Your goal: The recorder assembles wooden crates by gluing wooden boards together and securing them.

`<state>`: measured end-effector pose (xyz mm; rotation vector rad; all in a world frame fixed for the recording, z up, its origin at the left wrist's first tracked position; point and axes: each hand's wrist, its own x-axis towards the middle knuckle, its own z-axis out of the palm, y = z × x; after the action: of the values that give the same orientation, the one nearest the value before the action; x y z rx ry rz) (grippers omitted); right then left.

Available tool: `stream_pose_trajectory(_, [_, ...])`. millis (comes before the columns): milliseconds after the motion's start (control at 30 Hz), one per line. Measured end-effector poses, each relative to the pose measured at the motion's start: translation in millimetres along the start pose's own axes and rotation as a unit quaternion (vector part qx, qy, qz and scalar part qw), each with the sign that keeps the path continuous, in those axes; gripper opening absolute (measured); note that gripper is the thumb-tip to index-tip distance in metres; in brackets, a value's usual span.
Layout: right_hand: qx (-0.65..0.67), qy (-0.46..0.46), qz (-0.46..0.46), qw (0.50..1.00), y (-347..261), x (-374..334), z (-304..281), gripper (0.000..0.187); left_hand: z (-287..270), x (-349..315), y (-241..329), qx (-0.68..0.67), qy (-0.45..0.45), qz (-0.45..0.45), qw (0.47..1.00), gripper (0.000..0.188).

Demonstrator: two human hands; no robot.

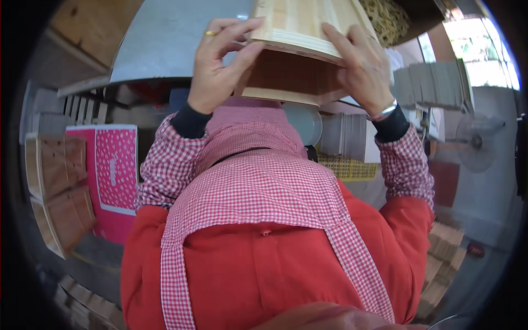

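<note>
A pale wooden box (308, 27) is tilted at the table's near edge, its hollow inside facing me. My left hand (220, 69) pinches the upper left corner between thumb and fingers; a ring shows on one finger. At the upper right corner, my right hand (366, 69) grips the box with its fingers laid over the top panel. The right thumb is largely hidden. Both cuffs are black below checked sleeves.
A pale table (165, 44) lies ahead. Rubber bands (388, 22) fill a container at far right, beyond stacked grey boards (432, 85). Wooden crates (58, 165) and a pink patterned panel (115, 170) stand left. A yellow crate (349, 169) and a fan (476, 140) are right.
</note>
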<state>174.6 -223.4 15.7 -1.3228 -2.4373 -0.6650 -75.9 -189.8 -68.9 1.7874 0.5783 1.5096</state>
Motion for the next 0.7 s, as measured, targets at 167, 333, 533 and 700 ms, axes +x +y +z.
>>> stream_pose_trajectory(167, [0.022,-0.011,0.038,0.999,16.2,-2.4,-0.7,0.060,-6.6,14.2,7.5,0.050,-0.012,0.011,0.999,0.035])
stream_pose_trajectory(333, [0.240,0.143,0.087,0.956,60.7,-53.7,-2.4,0.051,-3.8,19.0,15.7,0.118,-0.008,-0.002,0.993,0.033])
stream_pose_trajectory(533, [0.469,0.244,0.232,0.816,65.3,-85.0,32.9,0.045,8.7,41.7,22.9,0.137,-0.025,0.010,0.990,0.032])
stream_pose_trajectory(700, [0.456,0.246,0.212,0.828,86.9,-80.6,27.3,0.035,8.8,51.6,27.3,0.138,-0.049,-0.006,0.989,0.032])
